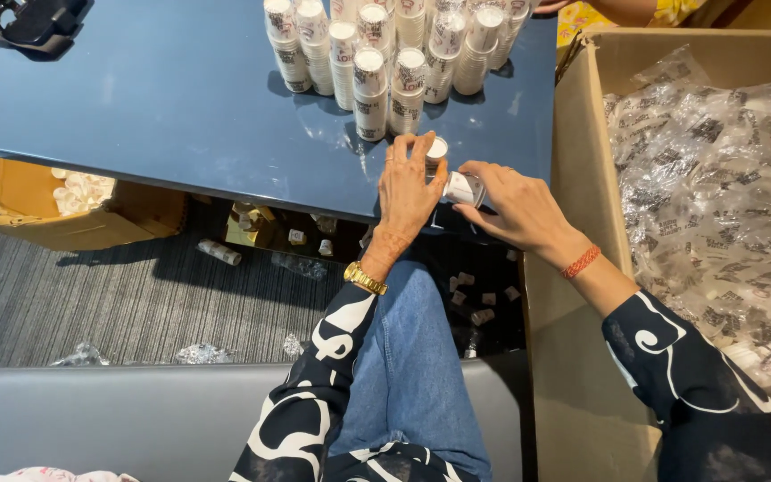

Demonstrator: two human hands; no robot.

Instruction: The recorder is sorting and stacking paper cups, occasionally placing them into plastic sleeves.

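- Small cardboard box of white bits on the floor at far left, well apart from the work; loose wrappers near it, none underfoot as far as can be told.
- Left hand at the table edge, fingers upright and curled around a small white cup. Risk: so near the edge, a loose hold could drop it to the floor.
- Stacked cups just behind; a forward nudge could topple them.
- Right hand palm down, fingers pinching a clear-wrapped cup.
- Large box of wrapped cups at right.
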